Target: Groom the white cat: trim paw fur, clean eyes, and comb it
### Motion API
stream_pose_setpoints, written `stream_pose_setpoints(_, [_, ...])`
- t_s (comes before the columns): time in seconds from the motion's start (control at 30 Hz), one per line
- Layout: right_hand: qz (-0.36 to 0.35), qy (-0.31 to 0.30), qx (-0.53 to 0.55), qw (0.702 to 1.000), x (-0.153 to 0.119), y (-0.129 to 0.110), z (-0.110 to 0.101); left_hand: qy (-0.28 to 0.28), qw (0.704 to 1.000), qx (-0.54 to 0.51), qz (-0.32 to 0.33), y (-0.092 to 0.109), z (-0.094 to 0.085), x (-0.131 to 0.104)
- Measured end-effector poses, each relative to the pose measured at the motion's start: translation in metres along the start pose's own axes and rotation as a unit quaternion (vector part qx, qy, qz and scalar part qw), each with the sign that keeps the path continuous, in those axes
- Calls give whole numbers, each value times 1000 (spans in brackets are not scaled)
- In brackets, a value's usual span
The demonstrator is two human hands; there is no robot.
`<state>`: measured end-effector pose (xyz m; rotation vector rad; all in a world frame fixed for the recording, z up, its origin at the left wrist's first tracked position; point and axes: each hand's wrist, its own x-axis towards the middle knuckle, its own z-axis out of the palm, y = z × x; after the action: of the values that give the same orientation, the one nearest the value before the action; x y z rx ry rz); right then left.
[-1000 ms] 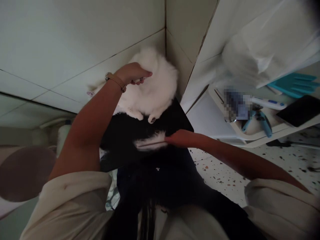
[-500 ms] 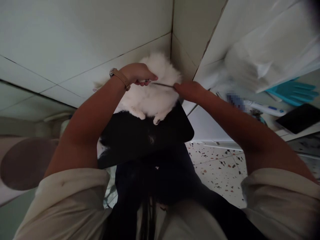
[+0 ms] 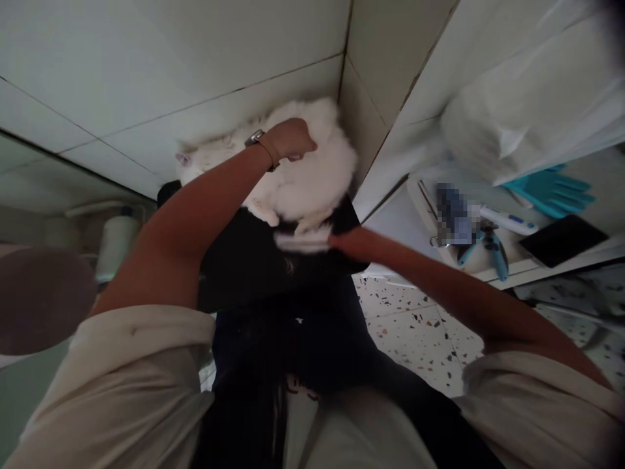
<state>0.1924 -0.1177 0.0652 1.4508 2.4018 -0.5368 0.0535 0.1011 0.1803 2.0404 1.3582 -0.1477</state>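
A white long-haired cat (image 3: 317, 172) lies on a black tabletop (image 3: 244, 280) against the tiled wall, its head to the left and its paws toward me. My left hand (image 3: 291, 138), with a watch on the wrist, rests closed on the cat's side; whatever its curled fingers hold is hidden. Below the cat's hind paws, my right hand (image 3: 349, 242) grips a long thin comb (image 3: 303, 243) by its right end. The comb is blurred by motion, with pale fluff along it, over the tabletop.
On the right, a shelf holds blue-handled nail clippers (image 3: 488, 251), a white stick-like device (image 3: 510, 220), a turquoise glove (image 3: 551, 189) and a black phone (image 3: 564, 240). A white bottle (image 3: 117, 244) stands at the left. Speckled floor (image 3: 405, 326) shows below.
My right hand has brought the comb down from beside my left hand to below the cat's paws. My left hand has shifted slightly right on the cat. The view has tilted a little.
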Motion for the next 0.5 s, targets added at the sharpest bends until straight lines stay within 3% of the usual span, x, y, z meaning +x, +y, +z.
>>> stream_pose_setpoints(0.07, [-81, -18, -2, 997, -7, -15, 9, 11, 998, 57, 4, 3, -2, -2])
stream_pose_setpoints(0.17, [-35, 25, -10, 999, -7, -13, -4, -23, 992, 125, 10, 10, -5, -10])
stream_pose_setpoints(0.37, [78, 171, -11, 982, 28, 47, -67, -30, 988, 144, 36, 18, -6, -23])
stream_pose_setpoints(0.43, [127, 181, 40, 974, 46, 63, -73, -28, 989, 138, 40, 15, -6, -26])
stream_pose_setpoints(0.5, [141, 150, 104, 973, 61, 72, -69, -21, 991, 129, 40, 10, -6, -30])
